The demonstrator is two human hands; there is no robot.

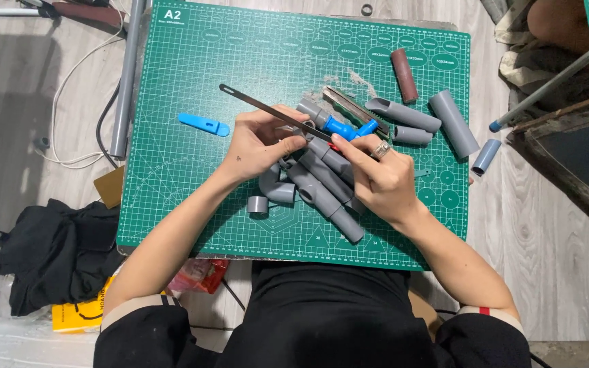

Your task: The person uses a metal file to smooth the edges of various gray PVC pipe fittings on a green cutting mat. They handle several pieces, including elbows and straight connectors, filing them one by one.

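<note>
Head view: both hands meet over the green cutting mat (pixel 172 177) on the desk.
Pipe assembly (pixel 325 184): grey plastic, stiff, light, smooth; best gripped round a straight tube.
Left hand (pixel 257 143): fingers curled on the thin metal blade (pixel 267 109).
Right hand (pixel 380 180): fingers closed, pressing the pipes down.

At nine o'clock on the green cutting mat (pixel 192 61) lies a blue plastic clip (pixel 203 124), on its own. Up at one o'clock sits a dark red-brown roll (pixel 404 75), and just beside it two loose grey pipe lengths (pixel 453 123), angled. A short grey stub (pixel 486 156) rests off the mat at three o'clock. Down at eight o'clock, a black cloth (pixel 56 252) is heaped on the floor, a white cable (pixel 63 88) looping above it.
</note>
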